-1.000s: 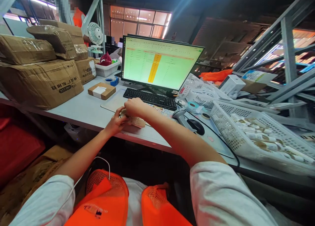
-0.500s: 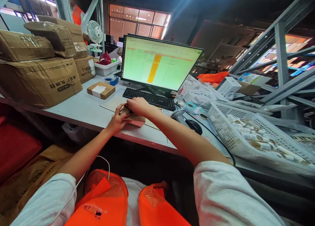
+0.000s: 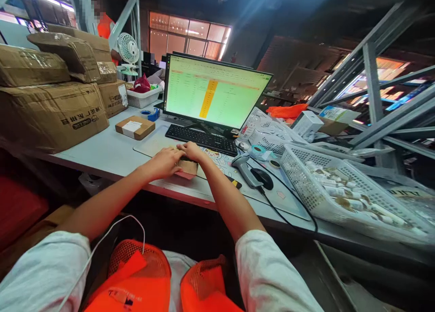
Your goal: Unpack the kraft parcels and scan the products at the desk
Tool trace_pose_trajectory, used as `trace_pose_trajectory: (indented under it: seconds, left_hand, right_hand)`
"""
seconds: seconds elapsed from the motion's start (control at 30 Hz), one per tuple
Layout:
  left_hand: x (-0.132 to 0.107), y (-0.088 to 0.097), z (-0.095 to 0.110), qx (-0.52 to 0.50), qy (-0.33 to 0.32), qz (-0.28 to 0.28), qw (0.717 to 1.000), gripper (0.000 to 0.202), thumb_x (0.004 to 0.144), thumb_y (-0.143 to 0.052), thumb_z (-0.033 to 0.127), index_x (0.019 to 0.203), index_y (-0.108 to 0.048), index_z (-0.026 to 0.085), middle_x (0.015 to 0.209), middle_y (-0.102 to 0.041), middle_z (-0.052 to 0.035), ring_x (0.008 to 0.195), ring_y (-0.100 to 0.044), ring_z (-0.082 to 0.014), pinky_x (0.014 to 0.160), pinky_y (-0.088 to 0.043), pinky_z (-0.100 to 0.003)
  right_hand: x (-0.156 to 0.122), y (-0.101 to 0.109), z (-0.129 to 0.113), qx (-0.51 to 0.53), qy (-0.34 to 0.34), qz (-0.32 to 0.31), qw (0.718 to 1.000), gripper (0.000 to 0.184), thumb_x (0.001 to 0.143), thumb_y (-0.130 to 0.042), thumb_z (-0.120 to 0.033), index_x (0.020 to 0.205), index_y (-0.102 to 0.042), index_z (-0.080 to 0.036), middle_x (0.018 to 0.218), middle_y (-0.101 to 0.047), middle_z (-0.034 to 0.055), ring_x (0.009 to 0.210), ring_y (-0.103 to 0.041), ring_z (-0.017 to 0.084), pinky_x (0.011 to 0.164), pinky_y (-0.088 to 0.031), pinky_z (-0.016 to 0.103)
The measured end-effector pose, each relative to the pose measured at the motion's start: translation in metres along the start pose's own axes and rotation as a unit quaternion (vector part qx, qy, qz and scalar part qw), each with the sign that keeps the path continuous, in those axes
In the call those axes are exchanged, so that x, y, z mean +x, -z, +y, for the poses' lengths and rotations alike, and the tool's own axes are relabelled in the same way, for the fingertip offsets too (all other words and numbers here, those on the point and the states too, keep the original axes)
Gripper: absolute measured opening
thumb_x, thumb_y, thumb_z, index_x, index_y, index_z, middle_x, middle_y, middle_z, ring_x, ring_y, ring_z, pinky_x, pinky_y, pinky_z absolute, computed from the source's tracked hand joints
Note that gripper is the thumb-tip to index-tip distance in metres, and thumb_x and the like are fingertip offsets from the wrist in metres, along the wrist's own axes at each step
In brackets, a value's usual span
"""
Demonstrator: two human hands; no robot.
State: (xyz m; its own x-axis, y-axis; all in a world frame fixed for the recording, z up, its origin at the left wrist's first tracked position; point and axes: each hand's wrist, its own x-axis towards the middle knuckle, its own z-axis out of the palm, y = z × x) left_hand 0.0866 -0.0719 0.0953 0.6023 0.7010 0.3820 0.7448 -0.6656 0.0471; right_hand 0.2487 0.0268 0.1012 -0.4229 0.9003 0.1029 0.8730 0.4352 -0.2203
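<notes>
Your left hand [image 3: 165, 162] is clamped on the box [image 3: 188, 168], which sits at the front edge of the counter [image 3: 102, 151]. Your right hand [image 3: 191, 152] touches the box's top; whether its fingers grip cannot be told. Beyond lies the keyboard [image 3: 202, 140], then the monitor [image 3: 224, 92]. The scanner [image 3: 247, 171] lies right of the box, the basket [image 3: 299, 180] nearer the counter's right end.

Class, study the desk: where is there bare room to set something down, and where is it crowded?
Bare desk shows to the left of the left hand, bordered by the large carton, the flat cardboard parcel and the desk's front edge. The right side is crowded: scanner, mouse and white basket sit close together.
</notes>
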Motion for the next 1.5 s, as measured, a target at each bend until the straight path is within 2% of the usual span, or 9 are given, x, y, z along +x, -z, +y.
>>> trace_pose_trajectory:
  seconds: [0.1, 0.2, 0.4, 0.53, 0.67, 0.83, 0.97, 1.17, 1.5]
  left_hand:
    - [-0.005, -0.002, 0.024, 0.097, 0.006, 0.01, 0.995, 0.024, 0.093, -0.068, 0.018, 0.117, -0.068, 0.011, 0.123, -0.068, -0.0163, 0.119, -0.061, -0.0337, 0.102, -0.05, -0.046]
    - [-0.033, -0.022, 0.042, 0.173, -0.002, 0.081, 0.982, 0.014, 0.096, -0.058, 0.011, 0.101, -0.071, 0.014, 0.104, -0.068, -0.0131, 0.103, -0.063, -0.0307, 0.088, -0.052, -0.042]
    - [-0.077, -0.045, 0.049, 0.161, -0.028, 0.159, 0.974, 0.032, 0.102, -0.059, 0.027, 0.129, -0.065, 0.011, 0.115, -0.068, -0.0156, 0.106, -0.062, -0.0303, 0.09, -0.054, -0.043]
    - [-0.066, -0.029, 0.036, 0.082, -0.028, 0.112, 0.99, 0.025, 0.105, -0.054, 0.031, 0.117, -0.07, 0.017, 0.118, -0.067, -0.0125, 0.105, -0.066, -0.0269, 0.089, -0.055, -0.038]
    - [-0.03, -0.002, 0.015, 0.013, 0.04, 0.005, 0.999, 0.025, 0.104, -0.053, 0.028, 0.12, -0.071, 0.021, 0.13, -0.066, -0.009, 0.1, -0.071, -0.023, 0.086, -0.056, -0.034]
    - [0.022, 0.017, 0.016, 0.11, 0.056, -0.154, 0.98, 0.019, 0.092, -0.067, 0.025, 0.107, -0.077, 0.018, 0.121, -0.072, -0.0122, 0.111, -0.069, -0.0313, 0.087, -0.053, -0.036]
    - [0.04, 0.023, 0.021, 0.188, 0.047, -0.183, 0.964, 0.025, 0.096, -0.057, 0.025, 0.104, -0.077, 0.013, 0.114, -0.075, -0.0171, 0.104, -0.071, -0.0323, 0.082, -0.051, -0.038]
    - [0.035, 0.018, -0.008, 0.203, -0.014, -0.123, 0.971, 0.032, 0.102, -0.056, 0.038, 0.124, -0.07, 0.018, 0.113, -0.074, -0.0123, 0.107, -0.067, -0.0289, 0.081, -0.048, -0.035]
    - [-0.008, 0.005, -0.023, 0.16, -0.072, 0.071, 0.982, 0.033, 0.108, -0.045, 0.039, 0.122, -0.066, 0.016, 0.119, -0.071, -0.0125, 0.112, -0.061, -0.028, 0.093, -0.052, -0.04]
  right_hand:
    - [0.0, -0.001, 0.002, 0.018, -0.007, 0.007, 1.0, 0.054, 0.111, -0.04, -0.039, 0.093, -0.079, -0.007, 0.081, -0.072, 0.0085, 0.067, -0.05, 0.013, 0.063, -0.033, 0.024]
    - [0.0, -0.003, 0.003, 0.036, -0.007, 0.014, 0.999, 0.053, 0.11, -0.042, -0.041, 0.092, -0.078, -0.007, 0.082, -0.072, 0.0081, 0.066, -0.048, 0.013, 0.063, -0.031, 0.025]
    - [0.002, -0.008, 0.003, 0.063, -0.006, 0.025, 0.998, 0.052, 0.109, -0.046, -0.044, 0.091, -0.078, -0.008, 0.083, -0.071, 0.0091, 0.067, -0.045, 0.014, 0.063, -0.028, 0.027]
    - [-0.002, -0.006, 0.003, 0.065, -0.004, 0.032, 0.997, 0.051, 0.109, -0.046, -0.044, 0.096, -0.079, -0.009, 0.086, -0.074, 0.0104, 0.067, -0.048, 0.014, 0.063, -0.029, 0.027]
    - [-0.004, -0.005, 0.002, 0.061, 0.0, 0.034, 0.998, 0.049, 0.109, -0.047, -0.044, 0.098, -0.081, -0.01, 0.09, -0.076, 0.012, 0.07, -0.054, 0.015, 0.064, -0.032, 0.027]
    - [-0.002, -0.005, 0.004, 0.057, -0.003, 0.033, 0.998, 0.049, 0.109, -0.048, -0.044, 0.1, -0.082, -0.009, 0.095, -0.079, 0.0139, 0.076, -0.06, 0.018, 0.066, -0.034, 0.027]
    - [-0.002, -0.006, 0.007, 0.065, -0.002, 0.031, 0.997, 0.049, 0.109, -0.048, -0.046, 0.1, -0.082, -0.011, 0.096, -0.079, 0.0131, 0.079, -0.062, 0.018, 0.066, -0.035, 0.026]
    - [-0.005, -0.008, 0.013, 0.091, -0.002, 0.061, 0.994, 0.046, 0.109, -0.048, -0.039, 0.094, -0.081, -0.01, 0.094, -0.077, 0.0133, 0.077, -0.058, 0.017, 0.068, -0.033, 0.026]
    - [-0.027, -0.003, 0.017, 0.184, 0.008, 0.086, 0.979, 0.044, 0.104, -0.046, -0.034, 0.073, -0.068, -0.012, 0.07, -0.056, 0.0002, 0.07, -0.045, 0.012, 0.063, -0.028, 0.026]
